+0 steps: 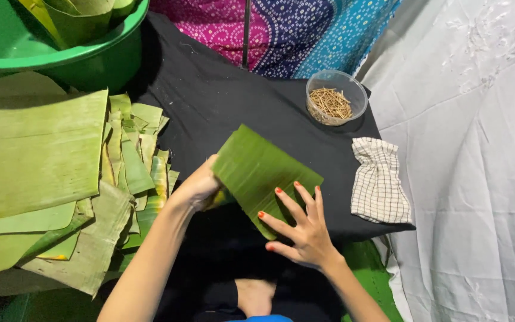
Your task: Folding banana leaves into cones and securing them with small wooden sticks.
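Our left hand [201,188] has its grip closed on the leaf [263,173], fingers hidden beneath; our right hand [302,229] lies flat, released; the tub [90,50] is cropped upper left.

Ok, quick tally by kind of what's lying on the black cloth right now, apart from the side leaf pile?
Banana leaf piece, held by left hand and right hand: 1
Clear bowl of small sticks: 1
Checked cloth: 1
Total: 3
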